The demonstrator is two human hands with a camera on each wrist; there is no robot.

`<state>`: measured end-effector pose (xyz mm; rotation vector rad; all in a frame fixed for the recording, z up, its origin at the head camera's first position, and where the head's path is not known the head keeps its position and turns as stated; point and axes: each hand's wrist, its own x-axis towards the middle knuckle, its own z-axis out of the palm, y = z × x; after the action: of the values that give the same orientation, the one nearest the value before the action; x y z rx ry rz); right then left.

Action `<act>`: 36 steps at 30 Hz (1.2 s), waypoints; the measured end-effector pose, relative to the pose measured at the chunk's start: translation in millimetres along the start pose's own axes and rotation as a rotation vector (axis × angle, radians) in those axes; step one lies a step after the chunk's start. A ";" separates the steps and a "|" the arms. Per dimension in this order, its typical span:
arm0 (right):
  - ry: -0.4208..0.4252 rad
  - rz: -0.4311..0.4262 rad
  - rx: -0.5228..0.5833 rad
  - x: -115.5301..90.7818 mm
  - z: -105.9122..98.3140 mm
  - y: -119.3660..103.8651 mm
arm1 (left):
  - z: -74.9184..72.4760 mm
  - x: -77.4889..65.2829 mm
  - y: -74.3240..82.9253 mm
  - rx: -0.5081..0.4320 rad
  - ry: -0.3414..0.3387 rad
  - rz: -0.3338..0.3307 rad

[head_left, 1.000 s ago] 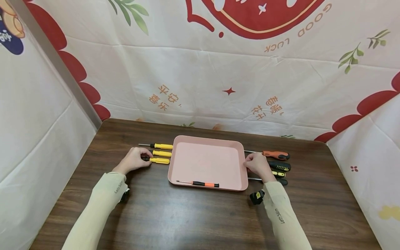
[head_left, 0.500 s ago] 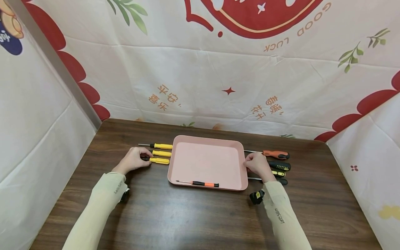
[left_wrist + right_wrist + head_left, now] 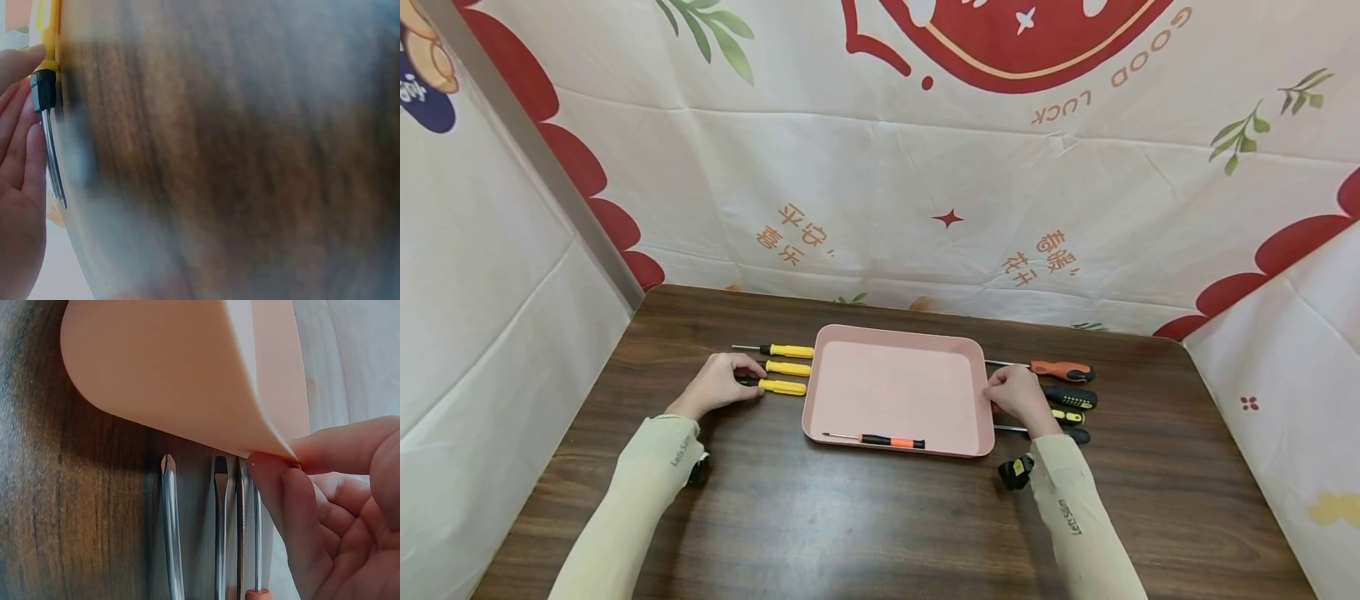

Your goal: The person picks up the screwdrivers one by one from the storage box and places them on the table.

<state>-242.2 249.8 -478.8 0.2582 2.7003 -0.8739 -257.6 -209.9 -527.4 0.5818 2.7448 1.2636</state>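
My left hand (image 3: 718, 385) pinches the nearest of three yellow-handled screwdrivers (image 3: 786, 387) left of the pink tray. In the left wrist view its thumb lies on the handle beside the black collar (image 3: 44, 90), with fingers behind. My right hand (image 3: 1021, 395) pinches the right rim of the pink tray (image 3: 895, 383) between thumb and fingertips, close up in the right wrist view on the tray's pink wall (image 3: 162, 369). A small screwdriver (image 3: 891, 441) with a black and orange handle lies inside the tray along its front wall.
Several larger screwdrivers lie right of the tray, one with an orange handle (image 3: 1060, 372), another with a black handle (image 3: 1072, 397). Their metal shafts (image 3: 170, 525) point at the tray. The brown wooden table (image 3: 850, 533) meets a printed curtain (image 3: 880, 192) at the back.
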 end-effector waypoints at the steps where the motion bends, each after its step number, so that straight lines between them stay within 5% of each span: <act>1: 0.001 -0.002 -0.001 -0.1 0.0 0.0 | -0.2 0.0 0.8 0.003 0.002 -0.001; 11: 0.012 -0.011 -0.012 -0.7 -0.2 0.6 | -3.0 4.7 16.7 0.053 0.027 0.026; 21: 0.015 -0.014 -0.010 -1.1 -0.6 1.4 | 4.6 17.3 57.0 0.046 0.024 0.172; 28: 0.024 -0.024 -0.003 -0.9 0.1 1.9 | 17.1 26.2 84.0 0.042 -0.034 0.279; 36: 0.024 -0.031 -0.003 -1.3 0.3 1.9 | 38.7 42.7 101.8 0.160 -0.158 0.380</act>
<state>-240.5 251.1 -479.7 0.2292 2.7346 -0.8815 -257.3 -106.3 -473.1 1.2096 2.6999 1.0024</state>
